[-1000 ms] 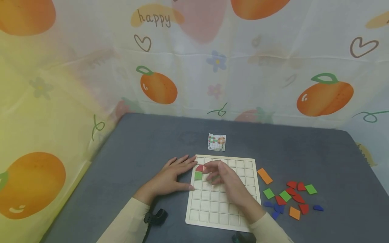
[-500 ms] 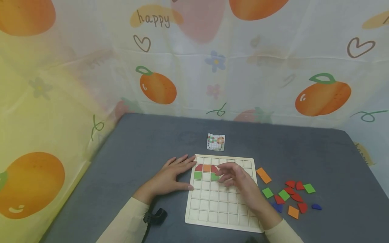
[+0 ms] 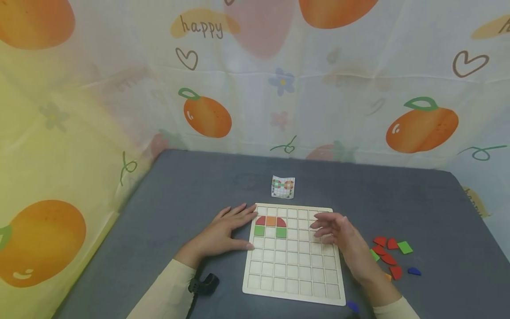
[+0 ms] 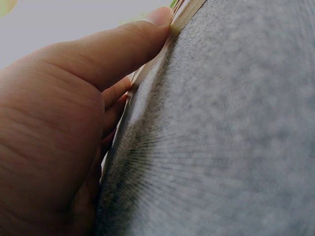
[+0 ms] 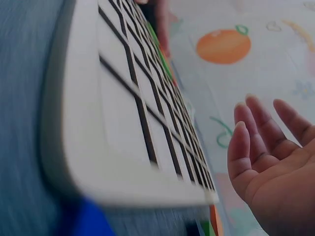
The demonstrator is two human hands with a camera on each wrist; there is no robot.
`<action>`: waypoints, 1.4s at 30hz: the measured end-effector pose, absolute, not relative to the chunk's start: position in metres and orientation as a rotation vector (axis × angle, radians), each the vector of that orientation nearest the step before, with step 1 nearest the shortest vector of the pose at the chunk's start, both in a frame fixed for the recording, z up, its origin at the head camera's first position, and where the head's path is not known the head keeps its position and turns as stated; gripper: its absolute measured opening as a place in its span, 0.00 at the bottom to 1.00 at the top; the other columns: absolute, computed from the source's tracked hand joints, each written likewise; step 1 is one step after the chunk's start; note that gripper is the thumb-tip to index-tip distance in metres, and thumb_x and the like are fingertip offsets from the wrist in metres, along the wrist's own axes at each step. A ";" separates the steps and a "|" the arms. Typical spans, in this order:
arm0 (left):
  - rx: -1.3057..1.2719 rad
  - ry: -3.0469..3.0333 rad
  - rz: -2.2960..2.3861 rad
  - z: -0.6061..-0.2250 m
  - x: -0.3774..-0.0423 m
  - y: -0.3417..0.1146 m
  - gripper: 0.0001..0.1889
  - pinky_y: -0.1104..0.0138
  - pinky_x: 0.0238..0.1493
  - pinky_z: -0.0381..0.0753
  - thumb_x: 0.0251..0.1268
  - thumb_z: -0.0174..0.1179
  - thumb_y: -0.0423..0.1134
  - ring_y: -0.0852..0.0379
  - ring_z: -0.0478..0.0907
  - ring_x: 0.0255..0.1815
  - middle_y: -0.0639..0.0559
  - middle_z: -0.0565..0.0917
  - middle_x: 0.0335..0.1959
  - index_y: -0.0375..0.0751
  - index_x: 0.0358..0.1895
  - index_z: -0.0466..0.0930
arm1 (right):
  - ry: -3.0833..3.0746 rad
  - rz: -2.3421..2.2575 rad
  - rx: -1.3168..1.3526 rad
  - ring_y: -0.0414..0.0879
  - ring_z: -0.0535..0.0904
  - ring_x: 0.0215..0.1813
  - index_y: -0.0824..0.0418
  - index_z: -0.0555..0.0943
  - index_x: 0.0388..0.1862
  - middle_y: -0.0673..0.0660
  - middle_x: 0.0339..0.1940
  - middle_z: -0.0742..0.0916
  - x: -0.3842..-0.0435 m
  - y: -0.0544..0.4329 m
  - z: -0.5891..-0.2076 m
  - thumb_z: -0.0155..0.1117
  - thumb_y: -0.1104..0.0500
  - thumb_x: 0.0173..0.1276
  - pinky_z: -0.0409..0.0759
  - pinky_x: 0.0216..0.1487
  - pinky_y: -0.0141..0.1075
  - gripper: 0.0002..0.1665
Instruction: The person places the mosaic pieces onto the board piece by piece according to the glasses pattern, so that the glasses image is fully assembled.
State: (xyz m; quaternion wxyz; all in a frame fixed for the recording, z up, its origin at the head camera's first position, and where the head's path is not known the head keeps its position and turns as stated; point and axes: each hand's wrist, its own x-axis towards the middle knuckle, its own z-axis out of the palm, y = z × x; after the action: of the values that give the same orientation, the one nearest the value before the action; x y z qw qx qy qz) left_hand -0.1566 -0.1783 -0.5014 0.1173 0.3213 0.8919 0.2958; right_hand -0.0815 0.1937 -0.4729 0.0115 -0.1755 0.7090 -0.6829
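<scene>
A pale wooden grid board [image 3: 279, 270] lies on the grey table. In its upper left cells are a red curved tile [image 3: 260, 220], an orange square tile [image 3: 271, 221] and a second red curved tile [image 3: 281, 222]. Below the red ones sit two green squares, one at the left edge [image 3: 259, 231] and one nearer the middle [image 3: 281, 232]. My left hand [image 3: 221, 232] rests at the board's left side, fingers spread, thumb [image 4: 123, 49] touching the edge. My right hand [image 3: 344, 239] hovers over the board's right side, fingers loosely bent, holding nothing.
Several loose red tiles [image 3: 388, 259], a green square [image 3: 405, 247] and a blue piece [image 3: 414, 271] lie to the right, partly behind my right hand. A small printed pattern card [image 3: 283, 187] lies beyond the board. A fruit-print cloth [image 3: 247, 102] hangs behind the table.
My right hand has moved right, from over the upper left tiles to the board's right side, uncovering the orange, red and green tiles. My left hand has stayed in place.
</scene>
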 end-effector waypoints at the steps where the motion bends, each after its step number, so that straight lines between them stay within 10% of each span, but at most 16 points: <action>1: 0.939 2.611 0.862 -0.501 -0.157 -0.178 0.51 0.40 0.83 0.37 0.66 0.74 0.66 0.49 0.45 0.89 0.62 0.57 0.88 0.53 0.88 0.63 | 2.221 -2.134 -0.535 0.56 0.84 0.54 0.74 0.74 0.72 0.68 0.58 0.85 -0.081 0.198 -0.473 0.26 0.47 0.94 0.82 0.54 0.41 0.38; 30: 0.909 2.611 0.850 -0.504 -0.157 -0.179 0.52 0.45 0.84 0.35 0.66 0.74 0.67 0.55 0.43 0.89 0.67 0.55 0.88 0.55 0.88 0.61 | 2.532 -2.244 -0.256 0.48 0.84 0.55 0.71 0.78 0.70 0.59 0.54 0.89 -0.080 0.288 -0.484 0.31 0.52 0.95 0.80 0.52 0.32 0.32; 42: 0.914 2.607 0.853 -0.504 -0.157 -0.179 0.52 0.44 0.84 0.34 0.66 0.73 0.67 0.54 0.43 0.89 0.65 0.54 0.88 0.55 0.88 0.61 | 2.789 -1.672 -0.078 0.34 0.81 0.55 0.68 0.74 0.75 0.57 0.57 0.87 -0.083 0.292 -0.496 0.51 0.54 0.92 0.77 0.51 0.25 0.25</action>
State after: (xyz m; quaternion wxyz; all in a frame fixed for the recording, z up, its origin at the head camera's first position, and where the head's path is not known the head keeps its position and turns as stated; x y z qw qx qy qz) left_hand -0.1573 -0.1792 -0.5037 0.1246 0.3137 0.8946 0.2928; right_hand -0.0827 0.2916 -0.4962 -0.0555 -0.0240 0.8562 -0.5131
